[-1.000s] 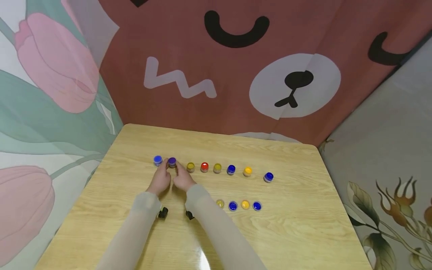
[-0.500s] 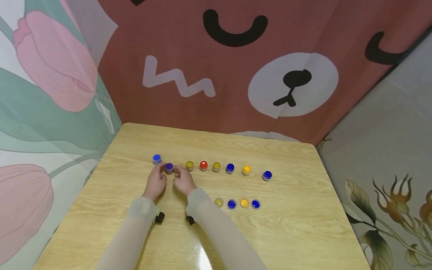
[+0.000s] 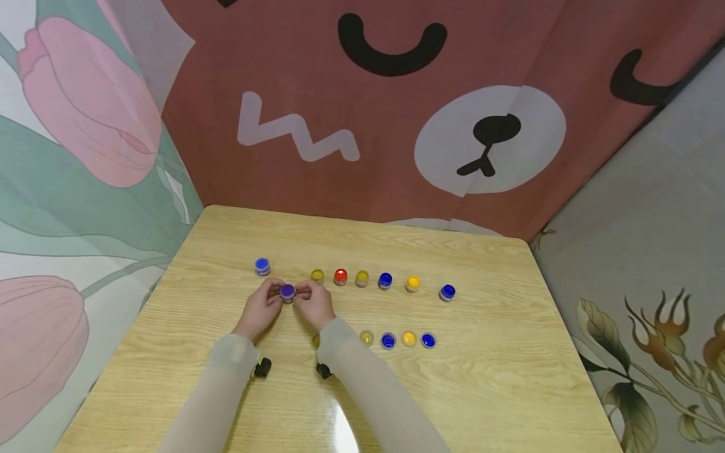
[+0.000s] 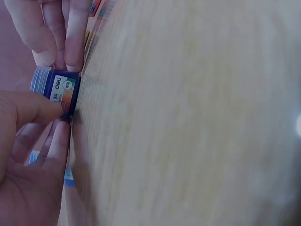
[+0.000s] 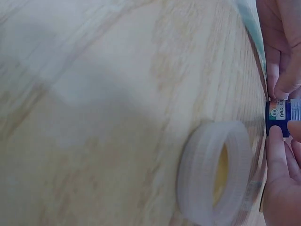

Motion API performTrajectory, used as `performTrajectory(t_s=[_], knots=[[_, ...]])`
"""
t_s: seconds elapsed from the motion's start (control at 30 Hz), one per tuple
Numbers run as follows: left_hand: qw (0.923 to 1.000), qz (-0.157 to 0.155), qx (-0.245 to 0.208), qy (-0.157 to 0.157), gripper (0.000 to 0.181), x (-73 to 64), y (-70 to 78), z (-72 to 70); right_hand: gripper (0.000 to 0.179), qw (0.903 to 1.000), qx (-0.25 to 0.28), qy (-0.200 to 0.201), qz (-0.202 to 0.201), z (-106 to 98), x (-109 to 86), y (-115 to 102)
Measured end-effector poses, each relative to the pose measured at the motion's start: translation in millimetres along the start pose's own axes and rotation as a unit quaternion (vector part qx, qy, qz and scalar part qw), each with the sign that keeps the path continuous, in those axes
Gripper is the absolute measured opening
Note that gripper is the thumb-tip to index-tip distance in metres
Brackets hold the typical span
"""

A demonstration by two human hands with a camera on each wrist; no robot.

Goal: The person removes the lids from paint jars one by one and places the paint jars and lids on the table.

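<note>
A small paint jar [image 3: 287, 292] with a purple top is between my two hands in the head view. In the left wrist view its ribbed clear cap [image 4: 41, 80] is on, over a dark body with a printed label. My left hand [image 3: 262, 307] pinches the jar from the left, thumb against the label side. My right hand [image 3: 316, 303] pinches it from the opposite side with thumb and fingertips. The right wrist view has the jar [image 5: 278, 113] upright, close to the table surface, with fingers of both hands on it.
Behind the hands, a row of paint jars spans the wooden table [image 3: 510, 352], from a light blue jar [image 3: 262, 267] past a red jar [image 3: 340, 277] to a dark blue jar [image 3: 447, 292]. Nearer, several round lids [image 3: 387, 340] lie in a row, one [image 3: 316, 341] partly behind the right sleeve.
The purple-topped jar has come out of the back row toward me, both hands moving with it. A lid near the right sleeve has come into view.
</note>
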State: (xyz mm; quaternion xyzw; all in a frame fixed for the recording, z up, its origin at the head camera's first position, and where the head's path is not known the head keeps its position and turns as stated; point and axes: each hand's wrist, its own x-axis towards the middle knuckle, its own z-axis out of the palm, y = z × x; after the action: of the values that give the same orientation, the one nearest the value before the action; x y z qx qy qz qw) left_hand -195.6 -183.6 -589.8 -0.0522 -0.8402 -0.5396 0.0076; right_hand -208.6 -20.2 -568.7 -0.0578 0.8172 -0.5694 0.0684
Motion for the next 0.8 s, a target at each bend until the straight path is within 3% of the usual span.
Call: performTrajectory(t_s=[0.33,0.8], knots=[[0.9997,0.002,-0.011,-0.020,0.037,-3.0,-3.0,-4.4,0.025,0.9998,-0.005,0.005,-0.021,3.4,0.9,4.0],[0.9987,-0.007,-0.039,-0.031,0.036,-4.2,-4.0,-5.5,0.030,0.9991,-0.034,0.020,-0.013,9.6,1.2,6.1]])
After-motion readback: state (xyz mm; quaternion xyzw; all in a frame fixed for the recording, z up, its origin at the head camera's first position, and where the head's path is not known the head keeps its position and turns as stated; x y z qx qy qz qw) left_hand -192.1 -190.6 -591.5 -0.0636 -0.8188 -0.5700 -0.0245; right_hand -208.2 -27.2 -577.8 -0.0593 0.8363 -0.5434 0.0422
